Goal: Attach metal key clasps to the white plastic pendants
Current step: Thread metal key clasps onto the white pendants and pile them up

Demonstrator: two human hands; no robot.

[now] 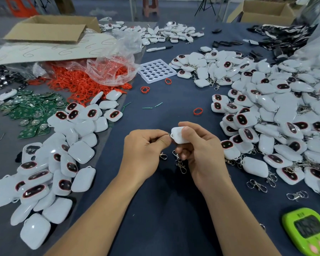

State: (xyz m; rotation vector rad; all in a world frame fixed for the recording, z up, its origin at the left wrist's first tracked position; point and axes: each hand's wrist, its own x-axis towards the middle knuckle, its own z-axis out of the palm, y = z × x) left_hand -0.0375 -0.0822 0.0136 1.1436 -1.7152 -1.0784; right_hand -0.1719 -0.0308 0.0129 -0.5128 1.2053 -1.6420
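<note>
Pendant (176,134): white, glossy, rounded; held above the counter (174,100).
Right hand (199,148): your fingers grip the pendant.
Left hand (144,150): you pinch the clasp (168,134) at its corner.
Cardboard (54,48): "6"-like loops drawn.

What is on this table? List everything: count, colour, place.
White plastic rounded pendants: many, white, piles left, right, far.
Held white pendant: one, white, centre.
Silver metal key clasps: several, silver, loose near right.
Pinched metal clasp: one, silver, at held pendant's corner.
Red elastic loops: heap, red, far left.
Green circuit boards: many, green, left.
White plastic holed tray: one, white, centre back.
Brown cardboard boxes: two, brown, far corners.
Lime-green plastic timer: one, green, near right.
Left hand: one, pinches the clasp.
Right hand: one, holds the pendant.
</note>
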